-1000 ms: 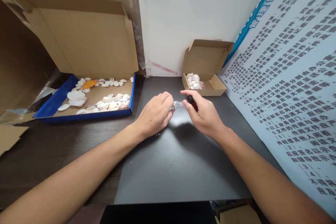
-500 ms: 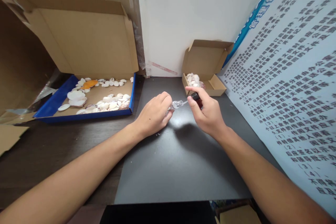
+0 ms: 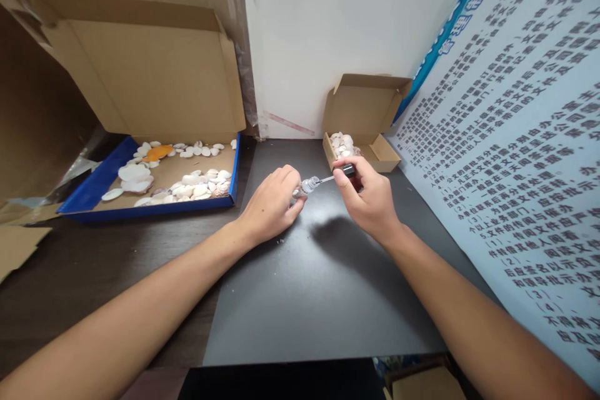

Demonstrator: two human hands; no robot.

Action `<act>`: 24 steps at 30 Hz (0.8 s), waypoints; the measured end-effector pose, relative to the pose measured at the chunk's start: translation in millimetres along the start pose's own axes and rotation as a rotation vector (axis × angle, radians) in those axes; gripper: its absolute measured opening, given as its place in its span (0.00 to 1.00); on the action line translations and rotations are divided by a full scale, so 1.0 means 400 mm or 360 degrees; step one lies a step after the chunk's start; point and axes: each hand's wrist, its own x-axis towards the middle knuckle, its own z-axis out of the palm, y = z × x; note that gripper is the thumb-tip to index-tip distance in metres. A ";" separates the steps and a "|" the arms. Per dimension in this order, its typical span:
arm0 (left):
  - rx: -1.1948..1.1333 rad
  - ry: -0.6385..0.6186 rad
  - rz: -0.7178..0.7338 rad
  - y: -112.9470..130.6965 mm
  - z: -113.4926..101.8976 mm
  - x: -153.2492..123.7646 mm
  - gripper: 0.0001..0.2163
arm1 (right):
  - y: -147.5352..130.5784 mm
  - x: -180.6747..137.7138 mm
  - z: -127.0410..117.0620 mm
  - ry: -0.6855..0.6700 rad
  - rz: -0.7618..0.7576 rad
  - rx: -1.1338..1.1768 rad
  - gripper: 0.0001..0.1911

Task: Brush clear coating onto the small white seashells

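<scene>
My left hand (image 3: pixel 272 203) is closed around a small clear glass bottle (image 3: pixel 308 185), its neck pointing right. My right hand (image 3: pixel 368 197) pinches a dark cap (image 3: pixel 349 170) with a thin brush stem that reaches into the bottle's neck. Both hands hover just above the black mat (image 3: pixel 319 275). Behind my right hand stands a small open cardboard box (image 3: pixel 375 137) with pale shells in it.
At the left lies a blue-edged cardboard tray (image 3: pixel 100 181) holding several white shells and one orange shell (image 3: pixel 158 152), its lid upright behind. A printed poster (image 3: pixel 525 137) leans along the right. A white wall closes the back. Small crumbs lie on the mat near my left wrist.
My right hand has drawn the dark cap away from the bottle to the right and up, exposing the thin brush stem. My left hand keeps the bottle in place.
</scene>
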 end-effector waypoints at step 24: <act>0.0256 -0.0092 0.0105 0.004 -0.001 -0.002 0.04 | 0.007 0.001 0.002 0.0043 -0.0055 -0.0036 0.10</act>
